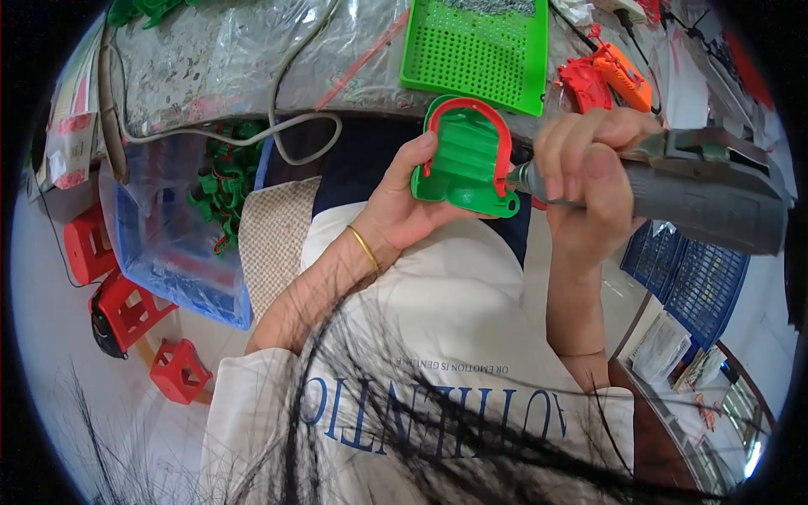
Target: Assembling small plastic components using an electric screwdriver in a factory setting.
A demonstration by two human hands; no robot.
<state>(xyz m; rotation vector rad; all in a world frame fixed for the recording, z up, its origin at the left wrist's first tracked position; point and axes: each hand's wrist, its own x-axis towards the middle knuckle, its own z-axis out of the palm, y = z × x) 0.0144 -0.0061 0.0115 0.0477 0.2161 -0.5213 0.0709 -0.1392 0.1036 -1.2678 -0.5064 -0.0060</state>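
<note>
My left hand (394, 202), with a gold bangle on its wrist, grips a green plastic shell (467, 145) from the left, thumb on its side. A red U-shaped handle (474, 104) arches over the shell's top edge. In my right hand (596, 172) is a grey power screwdriver (711, 202), held level with the fingers wrapped around its front. Its tip points left and meets the handle's lower right end, next to a small green tab. Whether a screw sits at the tip is too small to tell.
On the worktable (202, 84) stands a light green perforated tray (475, 63) with small metal pieces at its far end. Red plastic parts (585, 86) and an orange tool (624, 76) lie right of it. A grey cable (286, 126) loops over the edge. Left, a blue crate (160, 261) holds green parts.
</note>
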